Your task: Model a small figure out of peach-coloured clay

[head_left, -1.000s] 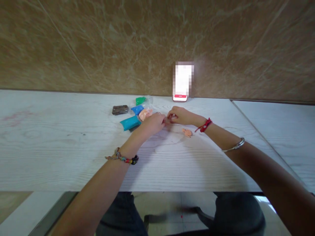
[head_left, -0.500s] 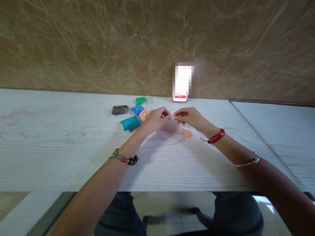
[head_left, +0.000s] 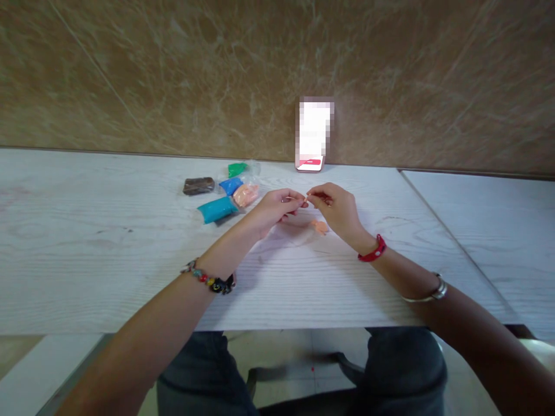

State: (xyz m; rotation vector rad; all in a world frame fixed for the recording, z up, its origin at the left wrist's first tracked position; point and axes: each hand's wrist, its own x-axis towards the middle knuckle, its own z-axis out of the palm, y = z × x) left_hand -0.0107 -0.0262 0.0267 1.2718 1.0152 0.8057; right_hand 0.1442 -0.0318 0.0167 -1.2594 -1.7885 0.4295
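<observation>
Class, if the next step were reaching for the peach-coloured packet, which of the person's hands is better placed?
Probably the left hand: it lies close beside the peach-coloured packet, while the right hand is farther away, beyond the left. Both hands' fingertips are together, though.

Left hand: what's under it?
White wood-grain tabletop, with a soft shadow on it, shows around the left hand. The patch directly beneath the palm is covered, so I can't tell whether anything lies there.
</observation>
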